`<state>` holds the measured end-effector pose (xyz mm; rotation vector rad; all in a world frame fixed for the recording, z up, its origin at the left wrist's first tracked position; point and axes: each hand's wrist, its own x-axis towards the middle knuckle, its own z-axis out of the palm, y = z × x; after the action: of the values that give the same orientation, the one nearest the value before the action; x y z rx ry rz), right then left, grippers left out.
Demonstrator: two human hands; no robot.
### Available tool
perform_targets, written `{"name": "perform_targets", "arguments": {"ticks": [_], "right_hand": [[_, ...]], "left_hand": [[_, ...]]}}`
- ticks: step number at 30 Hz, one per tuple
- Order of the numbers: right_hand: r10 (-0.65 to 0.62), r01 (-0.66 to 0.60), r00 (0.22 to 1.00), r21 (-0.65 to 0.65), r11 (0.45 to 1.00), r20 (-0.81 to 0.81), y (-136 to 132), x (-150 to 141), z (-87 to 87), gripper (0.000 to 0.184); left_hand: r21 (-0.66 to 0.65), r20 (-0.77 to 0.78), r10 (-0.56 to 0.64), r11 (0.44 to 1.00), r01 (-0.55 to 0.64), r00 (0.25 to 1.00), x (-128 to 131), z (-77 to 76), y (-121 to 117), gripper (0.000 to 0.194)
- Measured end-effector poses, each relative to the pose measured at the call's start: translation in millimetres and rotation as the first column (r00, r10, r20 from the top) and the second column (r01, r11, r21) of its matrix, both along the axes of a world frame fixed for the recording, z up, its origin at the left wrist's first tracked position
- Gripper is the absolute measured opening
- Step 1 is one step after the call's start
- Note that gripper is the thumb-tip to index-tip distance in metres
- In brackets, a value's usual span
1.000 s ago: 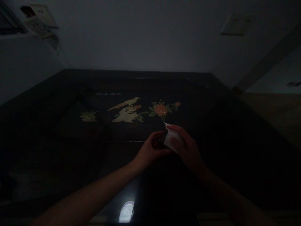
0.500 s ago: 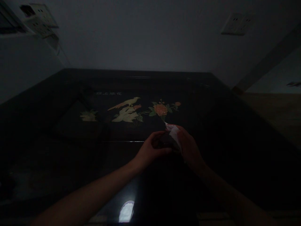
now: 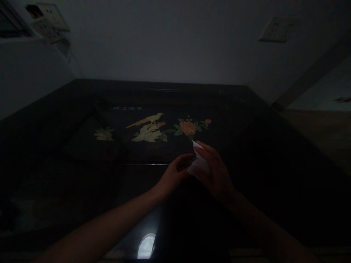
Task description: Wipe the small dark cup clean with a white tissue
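In the dim head view my right hand (image 3: 218, 171) is closed on a white tissue or thin cloth (image 3: 201, 162), pressing it toward my left hand. My left hand (image 3: 177, 170) curls its fingers and thumb round something dark, mostly hidden behind the white piece, that I cannot make out. Both hands meet above the near part of a glossy black tabletop (image 3: 142, 180), just below an inlaid flower (image 3: 188, 128) with orange petals and green leaves.
An inlaid bird (image 3: 149, 119) and pale leaf shapes lie left of the flower. Behind the table stands a pale wall (image 3: 164, 44) with sockets (image 3: 278, 29) at right and more sockets (image 3: 52, 18) at left. A bright reflection (image 3: 146, 246) shows near the front edge.
My right hand has turned and brought the white piece left and over the dark object, now covering most of it. My left thumb has drawn back slightly.
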<state>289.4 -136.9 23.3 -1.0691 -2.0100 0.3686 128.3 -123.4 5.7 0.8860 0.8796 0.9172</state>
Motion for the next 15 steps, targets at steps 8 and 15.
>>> {"name": "perform_targets", "arguments": {"ticks": [8, 15], "right_hand": [[-0.121, 0.054, 0.952, -0.235, 0.971, -0.28, 2.9, -3.8, -2.0, 0.035], [-0.252, 0.034, 0.868, -0.455, 0.89, -0.428, 8.5, -5.2, -3.6, 0.037]], "left_hand": [[-0.054, 0.013, 0.013, 0.998, -0.012, 1.0, 0.8, 4.3, -2.2, 0.056], [-0.043, 0.054, 0.026, 0.999, -0.024, 0.998, 3.8, 4.8, -0.5, 0.058]]}}
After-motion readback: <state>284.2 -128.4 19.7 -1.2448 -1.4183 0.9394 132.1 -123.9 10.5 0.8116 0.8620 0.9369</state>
